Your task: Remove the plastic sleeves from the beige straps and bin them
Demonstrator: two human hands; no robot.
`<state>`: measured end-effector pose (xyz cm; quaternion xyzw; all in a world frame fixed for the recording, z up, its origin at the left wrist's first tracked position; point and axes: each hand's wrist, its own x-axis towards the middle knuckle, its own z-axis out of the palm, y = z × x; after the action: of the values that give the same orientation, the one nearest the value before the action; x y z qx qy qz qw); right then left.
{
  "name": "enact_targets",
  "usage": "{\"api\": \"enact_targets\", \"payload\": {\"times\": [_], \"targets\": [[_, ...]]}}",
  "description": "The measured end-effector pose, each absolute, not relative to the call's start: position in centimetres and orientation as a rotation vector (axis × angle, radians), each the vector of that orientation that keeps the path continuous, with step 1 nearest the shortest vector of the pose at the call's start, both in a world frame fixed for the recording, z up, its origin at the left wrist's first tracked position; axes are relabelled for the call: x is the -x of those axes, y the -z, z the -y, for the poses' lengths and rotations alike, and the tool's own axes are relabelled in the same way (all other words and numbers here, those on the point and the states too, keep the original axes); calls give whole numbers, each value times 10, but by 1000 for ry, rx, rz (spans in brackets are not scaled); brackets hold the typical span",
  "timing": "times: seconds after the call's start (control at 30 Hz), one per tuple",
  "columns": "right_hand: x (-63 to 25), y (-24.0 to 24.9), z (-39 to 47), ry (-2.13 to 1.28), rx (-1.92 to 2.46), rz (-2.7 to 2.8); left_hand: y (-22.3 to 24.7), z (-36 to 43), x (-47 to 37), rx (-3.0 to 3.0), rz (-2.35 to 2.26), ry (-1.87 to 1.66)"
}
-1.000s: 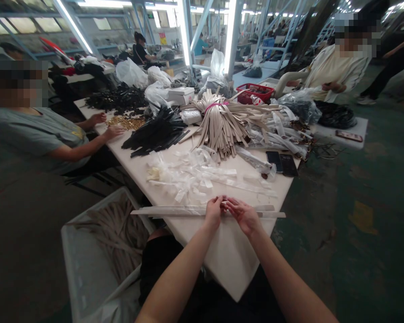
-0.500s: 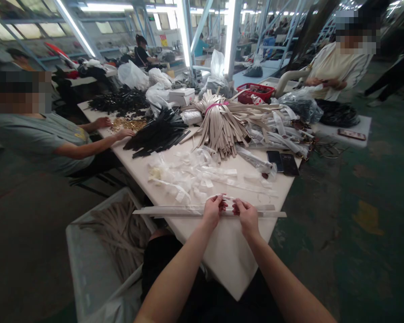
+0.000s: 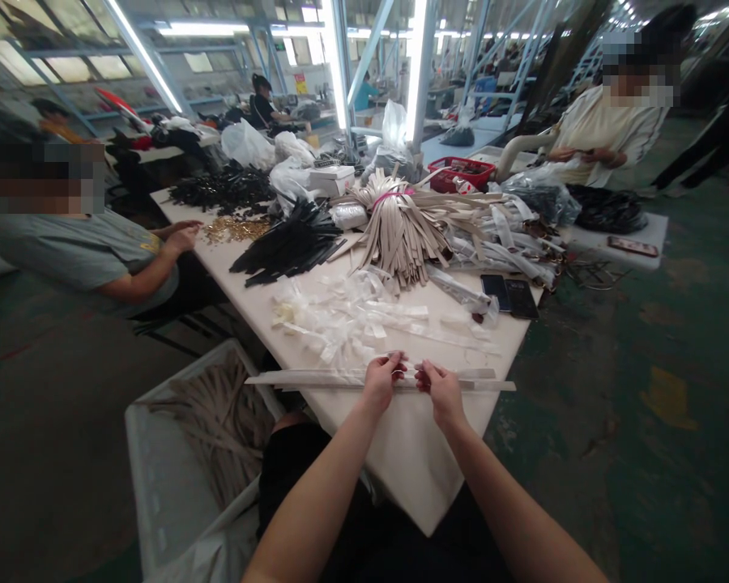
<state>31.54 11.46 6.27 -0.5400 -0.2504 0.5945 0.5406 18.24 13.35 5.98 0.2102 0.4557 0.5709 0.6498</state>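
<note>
Near the front corner of the table (image 3: 425, 478), my left hand (image 3: 384, 379) and my right hand (image 3: 440, 390) face each other, a small gap apart. The fingers of each are closed in a pinch. Something thin and whitish shows between the fingertips, too small to name. Under and behind my hands, several long pale flat strips (image 3: 316, 378) in clear plastic lie crosswise, sticking out past both sides of the table corner. Just beyond is a heap of crumpled clear plastic sleeves (image 3: 346, 320).
A bundle of beige straps (image 3: 394, 235) with a pink tie stands mid-table, beside black strips (image 3: 292, 243). Two dark flat items (image 3: 510, 296) lie at the right edge. At lower left is a white bin (image 3: 151, 478) of straps. A co-worker (image 3: 97, 251) sits left; another (image 3: 607, 129) is at far right.
My hands keep nearly the same place, their pinching fingers shifting slightly. The left co-worker's hands have drawn together, away from the gold pieces. The view has shifted a little.
</note>
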Motion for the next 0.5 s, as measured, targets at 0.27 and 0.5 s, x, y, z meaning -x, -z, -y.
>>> {"api": "enact_targets", "payload": {"times": [0.27, 0.5], "targets": [[-333, -61, -109, -1352, 1351, 737, -67, -144, -147, -351, -1138, -1420], [-347, -65, -107, -1367, 1330, 767, -79, -158, -106, -326, -1176, -1598]]}}
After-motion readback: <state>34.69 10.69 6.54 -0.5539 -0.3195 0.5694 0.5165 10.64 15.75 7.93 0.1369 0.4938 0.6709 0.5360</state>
